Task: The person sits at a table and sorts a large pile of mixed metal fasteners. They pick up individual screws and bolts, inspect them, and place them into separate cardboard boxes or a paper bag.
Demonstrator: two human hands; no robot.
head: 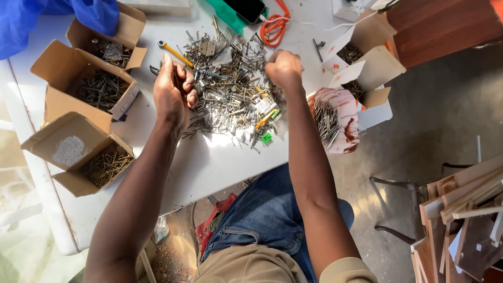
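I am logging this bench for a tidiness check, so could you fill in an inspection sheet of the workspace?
Surface: white table, sunlit, mostly covered.
Job's things: heap of mixed metal nails and screws at centre; three brown cardboard boxes of sorted fasteners at left.
Clutter: white cartons and a bag of nails at right; blue cloth.
Grips: left hand curled over the heap's edge; right hand fisted above it; contents hidden.
Cables: orange cord, white cable.
Surroundings: wooden offcuts, concrete floor.

Bare forearms, blue jeans, tan short-sleeved shirt.
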